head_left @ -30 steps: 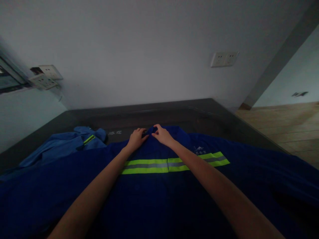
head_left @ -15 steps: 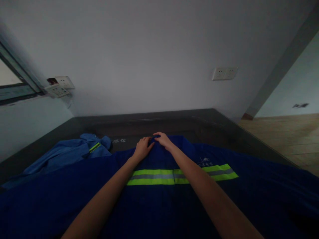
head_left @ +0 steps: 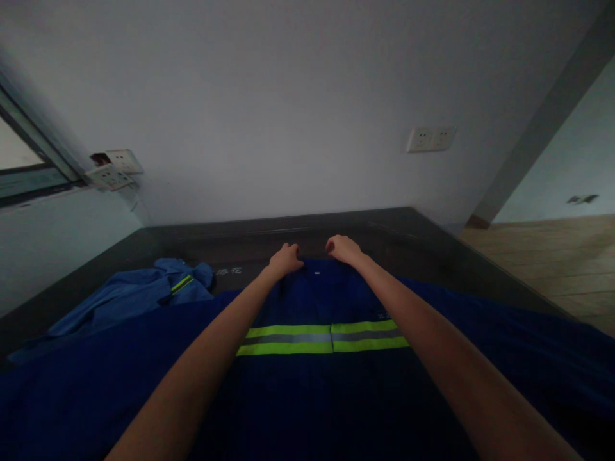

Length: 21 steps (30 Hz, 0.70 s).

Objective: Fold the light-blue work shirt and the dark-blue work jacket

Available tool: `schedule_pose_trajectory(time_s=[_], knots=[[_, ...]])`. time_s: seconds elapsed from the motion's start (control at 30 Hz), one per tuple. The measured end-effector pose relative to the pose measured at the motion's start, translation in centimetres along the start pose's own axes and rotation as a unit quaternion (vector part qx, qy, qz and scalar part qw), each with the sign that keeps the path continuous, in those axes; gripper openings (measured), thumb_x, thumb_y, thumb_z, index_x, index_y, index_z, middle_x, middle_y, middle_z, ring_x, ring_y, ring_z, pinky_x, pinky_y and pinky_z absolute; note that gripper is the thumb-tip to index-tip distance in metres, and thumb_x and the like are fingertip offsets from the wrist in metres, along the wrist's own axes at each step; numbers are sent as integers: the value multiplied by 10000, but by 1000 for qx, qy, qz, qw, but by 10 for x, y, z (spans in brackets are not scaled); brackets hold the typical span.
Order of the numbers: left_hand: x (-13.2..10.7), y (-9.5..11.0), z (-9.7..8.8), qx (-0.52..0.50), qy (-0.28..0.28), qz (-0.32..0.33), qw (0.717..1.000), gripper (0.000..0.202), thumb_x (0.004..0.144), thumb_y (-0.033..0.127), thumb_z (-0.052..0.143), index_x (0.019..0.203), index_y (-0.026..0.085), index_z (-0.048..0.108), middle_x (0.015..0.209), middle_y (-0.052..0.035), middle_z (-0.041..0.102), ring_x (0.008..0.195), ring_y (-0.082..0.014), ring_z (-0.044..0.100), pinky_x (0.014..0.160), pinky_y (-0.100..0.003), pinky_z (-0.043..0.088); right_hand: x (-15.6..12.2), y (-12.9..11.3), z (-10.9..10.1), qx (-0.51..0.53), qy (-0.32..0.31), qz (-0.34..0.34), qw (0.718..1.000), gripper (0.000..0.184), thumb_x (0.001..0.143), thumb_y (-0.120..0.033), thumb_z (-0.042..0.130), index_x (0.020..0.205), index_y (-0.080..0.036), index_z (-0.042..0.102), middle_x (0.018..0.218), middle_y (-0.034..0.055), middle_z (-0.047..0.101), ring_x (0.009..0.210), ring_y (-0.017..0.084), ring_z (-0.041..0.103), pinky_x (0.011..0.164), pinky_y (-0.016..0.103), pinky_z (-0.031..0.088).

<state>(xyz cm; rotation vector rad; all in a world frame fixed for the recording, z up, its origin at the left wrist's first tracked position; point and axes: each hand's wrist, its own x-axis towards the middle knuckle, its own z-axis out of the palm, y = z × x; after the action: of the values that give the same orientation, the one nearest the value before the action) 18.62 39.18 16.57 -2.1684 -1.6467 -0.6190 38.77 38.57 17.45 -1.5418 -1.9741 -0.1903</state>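
A dark blue work jacket (head_left: 288, 390) lies spread out, front up, with a yellow-green and grey reflective band (head_left: 298, 339) across its chest. My left hand (head_left: 286, 259) is at the left side of the collar, fingers curled over and closed on the cloth. At the collar's right side, my right hand (head_left: 343, 248) has its fingers bent down and closed on the edge; its thumb is mostly hidden. Between the two hands a small pale label (head_left: 317, 273) shows inside the neck. Both sleeves run out to the sides, partly behind my forearms.
A lighter blue garment (head_left: 129, 294) with a reflective strip lies crumpled on the left. The dark table (head_left: 413, 240) with a raised border meets a white wall (head_left: 269, 115). Wall sockets (head_left: 430, 139) sit above it on the right. Wooden floor (head_left: 552, 256) shows beyond the right edge.
My hands were close together at the collar; they have moved apart, the right one to the right. The collar has spread, and the neck label now shows.
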Motion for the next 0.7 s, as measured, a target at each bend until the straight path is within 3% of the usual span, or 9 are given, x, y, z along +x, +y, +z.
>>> schedule_pose_trajectory(time_s=[0.13,0.3,0.47,0.7], knots=[[15,20,-6,48,-76,-16,996,385,674,193,643,1059,191,639,1159,-169,614,1033,-331,612,822,-422,499,-1,13,-14,-62,-62,36,996,305,658,-180,756,959,-184,707,1057,128,691,998,278,636,807,347,481],[14,31,-3,88,-88,-19,992,400,707,172,616,1106,172,640,1201,-196,609,1093,-347,591,861,-437,493,-8,12,-6,-109,-113,67,985,442,609,-82,750,1039,-165,692,1104,155,675,1013,289,637,796,354,500],[6,32,2,120,-54,-20,991,372,801,150,512,1158,143,615,1199,-201,606,1105,-319,592,868,-402,502,-11,14,7,-121,-84,87,985,408,737,-68,622,1142,-115,643,1190,197,626,1090,302,603,840,367,496],[2,32,5,153,-6,-4,988,328,821,64,445,1100,97,615,1130,-205,637,1077,-305,608,837,-399,509,-20,17,19,-119,-14,87,989,366,851,-72,463,1185,-111,606,1228,212,585,1098,291,595,837,360,491]])
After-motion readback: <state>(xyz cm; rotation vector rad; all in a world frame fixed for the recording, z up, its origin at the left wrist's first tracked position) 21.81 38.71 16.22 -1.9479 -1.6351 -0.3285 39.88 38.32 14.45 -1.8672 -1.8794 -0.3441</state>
